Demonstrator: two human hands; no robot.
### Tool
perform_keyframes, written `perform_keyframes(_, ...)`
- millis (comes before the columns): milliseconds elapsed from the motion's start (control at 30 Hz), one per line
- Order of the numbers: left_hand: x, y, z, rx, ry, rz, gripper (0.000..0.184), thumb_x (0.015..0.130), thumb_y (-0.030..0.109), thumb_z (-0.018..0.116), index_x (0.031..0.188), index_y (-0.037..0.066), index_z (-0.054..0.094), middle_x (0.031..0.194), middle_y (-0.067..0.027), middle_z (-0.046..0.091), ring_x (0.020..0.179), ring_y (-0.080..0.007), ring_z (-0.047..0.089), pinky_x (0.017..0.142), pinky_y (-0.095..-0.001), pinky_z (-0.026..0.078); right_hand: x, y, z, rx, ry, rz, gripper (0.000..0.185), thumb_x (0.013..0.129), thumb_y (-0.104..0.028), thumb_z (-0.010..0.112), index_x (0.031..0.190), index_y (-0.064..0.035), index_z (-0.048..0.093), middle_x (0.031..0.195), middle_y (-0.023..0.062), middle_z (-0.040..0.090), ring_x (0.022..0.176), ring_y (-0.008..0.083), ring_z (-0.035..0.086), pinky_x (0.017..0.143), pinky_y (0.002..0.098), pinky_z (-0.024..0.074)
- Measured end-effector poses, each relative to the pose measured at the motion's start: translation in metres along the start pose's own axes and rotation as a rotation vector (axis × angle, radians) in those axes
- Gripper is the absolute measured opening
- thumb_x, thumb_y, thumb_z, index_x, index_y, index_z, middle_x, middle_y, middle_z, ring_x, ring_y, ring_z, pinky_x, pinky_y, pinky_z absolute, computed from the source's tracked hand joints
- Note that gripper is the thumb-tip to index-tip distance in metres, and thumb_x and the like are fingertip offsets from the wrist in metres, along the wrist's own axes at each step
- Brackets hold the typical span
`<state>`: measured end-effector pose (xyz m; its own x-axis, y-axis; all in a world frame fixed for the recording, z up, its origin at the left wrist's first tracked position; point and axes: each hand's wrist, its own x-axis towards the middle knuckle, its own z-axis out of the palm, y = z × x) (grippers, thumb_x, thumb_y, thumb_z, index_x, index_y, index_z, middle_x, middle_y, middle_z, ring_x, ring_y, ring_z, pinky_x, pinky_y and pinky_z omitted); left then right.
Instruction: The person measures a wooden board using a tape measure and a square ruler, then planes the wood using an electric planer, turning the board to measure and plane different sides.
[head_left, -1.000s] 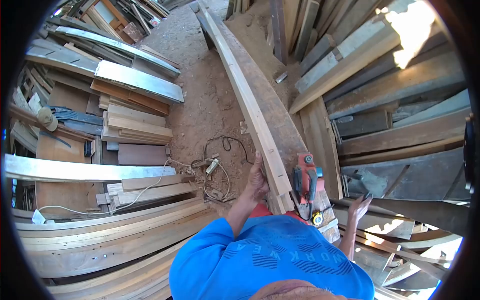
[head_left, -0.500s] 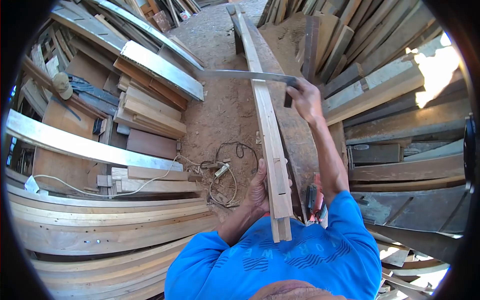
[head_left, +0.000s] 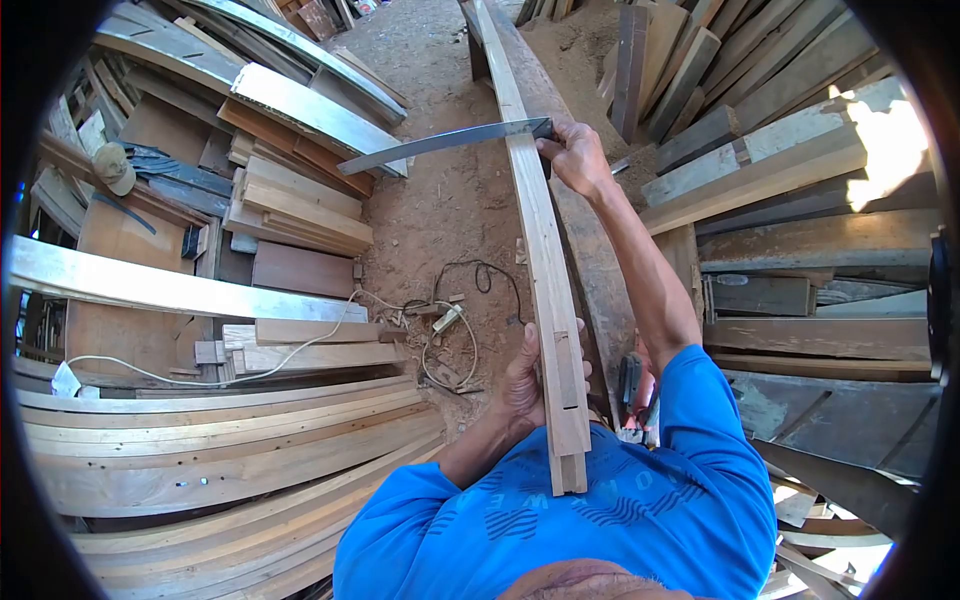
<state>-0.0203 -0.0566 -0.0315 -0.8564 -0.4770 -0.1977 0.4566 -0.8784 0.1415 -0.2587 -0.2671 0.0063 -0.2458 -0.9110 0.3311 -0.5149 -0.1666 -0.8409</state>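
Gripping the long wooden beam (head_left: 543,250) close to its near end, the left hand (head_left: 524,385) is clamped around it from below, with the thumb along one side and fingertips showing past the other. The beam runs from the front of the blue shirt (head_left: 590,500) away toward the far end of the tabletop (head_left: 592,240), a long, narrow, worn surface beside and partly behind it. The near end is stepped, with a short dark slot on its upper face.

The right hand (head_left: 578,160) is closed on the handle end of the handsaw (head_left: 440,144), whose blade crosses the beam well apart from the left hand and points out over the ground toward the stacked boards (head_left: 300,205). Whether the blade's edge touches the wood, I cannot tell.

A red power tool (head_left: 643,385) sits near the body on the tabletop side, partly hidden by the right arm. On the dirt floor (head_left: 425,225) lie a pale power strip (head_left: 447,319) and a looped dark cable (head_left: 484,272). A cap (head_left: 113,168) rests among the boards at the far left.
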Motion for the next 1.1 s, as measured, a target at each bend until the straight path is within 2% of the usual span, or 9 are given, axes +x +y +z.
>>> perform_keyframes(33, -0.001, 0.001, 0.002, 0.03, 0.023, 0.001, 0.081, 0.088, 0.064, 0.068, 0.142, 0.007, 0.048, 0.093, -0.0064, 0.057, 0.085, -0.0176, 0.054, 0.075, -0.0332, 0.05, 0.001, 0.001, 0.0, 0.006, -0.013, 0.006, 0.013, 0.09, -0.007, 0.069, 0.102, -0.0034, 0.072, 0.082, 0.0127, 0.072, 0.074, 0.0191, 0.066, 0.071, 0.0373, 0.0512)
perform_keyframes(133, -0.001, 0.001, -0.004, 0.057, 0.008, -0.016, 0.083, 0.088, 0.066, 0.067, 0.143, 0.007, 0.047, 0.093, -0.0065, 0.057, 0.084, -0.0179, 0.053, 0.074, -0.0329, 0.049, 0.0, 0.006, 0.002, 0.063, -0.015, 0.02, 0.014, 0.091, -0.008, 0.069, 0.104, -0.0055, 0.074, 0.083, 0.012, 0.073, 0.074, 0.0177, 0.066, 0.072, 0.0372, 0.0521)
perform_keyframes(233, -0.003, 0.003, -0.015, 0.009, -0.016, 0.013, 0.082, 0.089, 0.069, 0.062, 0.144, 0.009, 0.048, 0.094, -0.0071, 0.063, 0.088, -0.0219, 0.067, 0.074, -0.041, 0.06, 0.024, 0.029, 0.02, 0.125, 0.028, 0.007, 0.015, 0.092, -0.01, 0.069, 0.105, -0.0071, 0.075, 0.083, 0.0109, 0.074, 0.074, 0.0154, 0.066, 0.073, 0.0367, 0.0526)
perform_keyframes(333, -0.025, 0.022, -0.019, 0.001, 0.004, 0.02, 0.082, 0.089, 0.068, 0.063, 0.144, 0.008, 0.047, 0.088, -0.0062, 0.059, 0.083, -0.0204, 0.061, 0.069, -0.0367, 0.056, 0.058, 0.037, 0.044, 0.018, 0.09, 0.071, 0.019, 0.089, -0.019, 0.072, 0.104, -0.0061, 0.074, 0.087, 0.0158, 0.075, 0.078, 0.0233, 0.071, 0.074, 0.0384, 0.0531)
perform_keyframes(367, -0.035, 0.03, -0.022, 0.011, 0.022, 0.028, 0.084, 0.089, 0.069, 0.063, 0.143, 0.007, 0.047, 0.085, -0.0047, 0.055, 0.079, -0.0186, 0.054, 0.065, -0.0329, 0.05, 0.066, 0.039, 0.053, 0.003, 0.106, 0.082, 0.021, 0.089, -0.021, 0.072, 0.103, -0.006, 0.074, 0.089, 0.0171, 0.075, 0.079, 0.0256, 0.072, 0.074, 0.039, 0.0532)
perform_keyframes(533, -0.106, 0.063, -0.073, 0.168, 0.034, 0.02, 0.085, 0.09, 0.065, 0.064, 0.146, 0.006, 0.042, 0.084, -0.0066, 0.055, 0.078, -0.0184, 0.054, 0.066, -0.0323, 0.049, 0.074, 0.045, 0.091, -0.038, 0.104, 0.125, 0.021, 0.088, -0.02, 0.073, 0.102, -0.0051, 0.073, 0.092, 0.0203, 0.073, 0.087, 0.0335, 0.072, 0.077, 0.0433, 0.0523)
perform_keyframes(700, -0.173, 0.031, -0.103, 0.116, 0.111, -0.054, 0.09, 0.084, 0.058, 0.076, 0.148, 0.007, 0.038, 0.084, -0.0086, 0.057, 0.077, -0.0191, 0.056, 0.066, -0.0328, 0.05, 0.062, 0.065, 0.119, -0.038, 0.063, 0.068, 0.019, 0.088, -0.019, 0.072, 0.102, -0.0058, 0.073, 0.09, 0.0191, 0.073, 0.085, 0.034, 0.071, 0.077, 0.0431, 0.052)
perform_keyframes(933, -0.195, -0.018, -0.106, -0.012, 0.138, -0.023, 0.097, 0.076, 0.047, 0.088, 0.146, 0.004, 0.037, 0.086, -0.0092, 0.058, 0.08, -0.0197, 0.059, 0.066, -0.0331, 0.055, 0.054, 0.097, 0.158, 0.107, 0.119, 0.047, 0.019, 0.089, -0.009, 0.071, 0.108, -0.008, 0.074, 0.09, 0.0152, 0.075, 0.083, 0.0245, 0.072, 0.078, 0.0367, 0.0535)
perform_keyframes(1100, -0.195, -0.018, -0.115, -0.006, 0.198, -0.042, 0.101, 0.072, 0.047, 0.091, 0.144, 0.003, 0.037, 0.086, -0.0081, 0.058, 0.083, -0.0197, 0.06, 0.07, -0.0334, 0.059, 0.053, 0.106, 0.161, 0.062, 0.095, 0.025, 0.02, 0.089, -0.009, 0.07, 0.109, -0.0085, 0.073, 0.094, 0.0173, 0.075, 0.086, 0.03, 0.073, 0.079, 0.0397, 0.0532)
